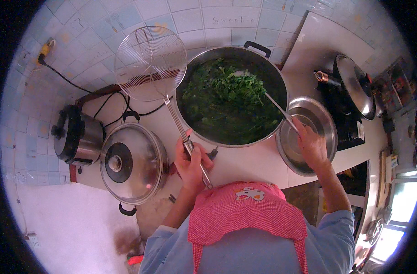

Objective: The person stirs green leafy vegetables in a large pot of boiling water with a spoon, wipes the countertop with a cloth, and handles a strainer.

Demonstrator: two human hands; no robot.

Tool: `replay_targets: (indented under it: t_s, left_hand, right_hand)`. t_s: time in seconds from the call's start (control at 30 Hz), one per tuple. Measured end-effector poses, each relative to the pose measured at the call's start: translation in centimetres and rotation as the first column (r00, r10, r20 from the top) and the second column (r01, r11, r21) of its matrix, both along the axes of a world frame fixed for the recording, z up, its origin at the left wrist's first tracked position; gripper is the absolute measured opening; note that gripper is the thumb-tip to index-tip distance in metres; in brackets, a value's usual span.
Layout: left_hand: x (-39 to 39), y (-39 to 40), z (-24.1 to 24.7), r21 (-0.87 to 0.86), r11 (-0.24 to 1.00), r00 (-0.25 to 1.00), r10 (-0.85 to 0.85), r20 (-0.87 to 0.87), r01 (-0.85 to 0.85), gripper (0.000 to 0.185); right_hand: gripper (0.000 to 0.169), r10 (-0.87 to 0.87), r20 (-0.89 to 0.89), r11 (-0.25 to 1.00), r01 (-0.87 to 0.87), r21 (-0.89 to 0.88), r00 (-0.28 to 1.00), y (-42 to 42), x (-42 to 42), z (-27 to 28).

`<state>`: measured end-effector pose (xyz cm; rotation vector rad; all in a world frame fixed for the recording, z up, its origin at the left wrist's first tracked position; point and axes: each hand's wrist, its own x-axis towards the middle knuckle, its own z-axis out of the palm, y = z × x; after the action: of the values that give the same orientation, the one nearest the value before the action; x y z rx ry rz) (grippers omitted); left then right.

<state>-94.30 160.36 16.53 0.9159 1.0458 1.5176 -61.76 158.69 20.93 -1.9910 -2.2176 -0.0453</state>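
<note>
My left hand (193, 164) grips the handle of a wire mesh skimmer (151, 63), whose round basket is raised to the left of a large metal pot (225, 145). Nothing shows in the basket. Leafy greens (242, 85) in dark liquid fill much of the pot. My right hand (311, 145) holds a long metal-handled utensil (280, 109); its far end is in the pot under a mound of greens, and its shape is mostly hidden. Below that hand, a wide stainless steel basin (292, 164) stands on the counter at the pot's right.
On the left stand a lidded steel pot (140, 171) and an electric pressure cooker (87, 137), with a black cable (66, 79) running behind. A loose plug (213, 153) lies before the big pot. At the right, a lidded pan (352, 85) sits on a black stove (345, 132).
</note>
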Motion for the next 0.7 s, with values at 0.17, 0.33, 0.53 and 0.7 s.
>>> replay_targets:
  t_s: [0.17,0.33,0.53,0.7]
  left_hand:
    - [0.2,0.0,-0.1,-0.012,1.000,1.000,0.017,0.024,-0.017,0.041]
    - [0.2,0.0,0.2,-0.021,1.000,1.000,0.001,0.025,-0.001,0.043]
    - [0.3,0.0,0.4,-0.048,0.999,0.999,0.014,0.037,-0.012,0.043]
    - [0.1,-0.1,0.3,-0.022,1.000,0.999,-0.012,0.030,0.013,0.043]
  right_hand:
    - [0.056,0.042,0.092,0.998,-0.047,0.049,0.995,-1.2,1.0,-1.8]
    - [0.061,0.182,0.115,0.974,-0.196,0.117,0.976,-2.6,1.1,-1.8]
    - [0.056,0.253,0.113,0.967,-0.256,0.015,0.961,-4.3,-0.1,0.0]
    - [0.050,0.283,0.012,0.959,-0.283,0.019,0.959,-4.7,-0.1,2.4]
